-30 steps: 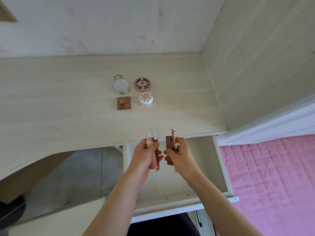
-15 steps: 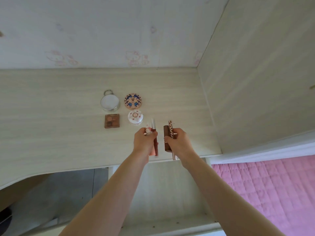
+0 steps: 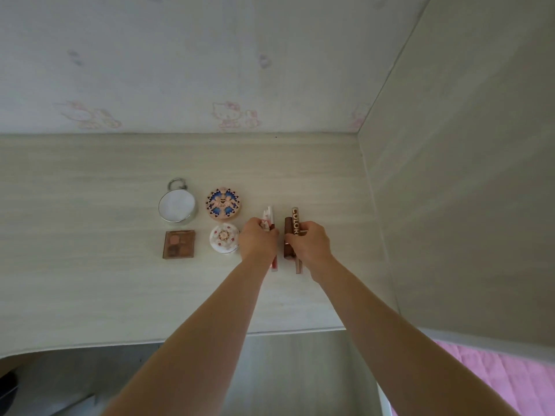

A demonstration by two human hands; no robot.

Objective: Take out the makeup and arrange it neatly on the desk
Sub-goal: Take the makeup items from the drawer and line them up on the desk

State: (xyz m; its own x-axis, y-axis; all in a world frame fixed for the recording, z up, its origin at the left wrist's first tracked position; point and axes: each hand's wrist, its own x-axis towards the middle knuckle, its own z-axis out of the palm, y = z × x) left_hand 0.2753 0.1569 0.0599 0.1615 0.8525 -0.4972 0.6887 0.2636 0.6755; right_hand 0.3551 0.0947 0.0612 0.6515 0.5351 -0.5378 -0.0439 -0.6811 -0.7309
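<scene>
left hand [image 3: 259, 240] wraps two thin lip gloss tubes [image 3: 271, 223] | right hand [image 3: 309, 243] wraps brown lipstick [image 3: 288, 232] and gold-lettered tube [image 3: 295, 223] | light, hard, slippery; hold mid-tube, not ends

Bedroom: cartoon wallpaper [image 3: 231, 115], pink bedspread [image 3: 492, 382]

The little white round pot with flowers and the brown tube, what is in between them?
In the head view, the left hand with its red and white lip tubes lies between the white pot and the brown tube.

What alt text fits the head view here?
Both hands hold slim makeup tubes at the desk: left hand red-and-white ones, right hand brown ones. Beside them sit four compacts in a square.
</scene>
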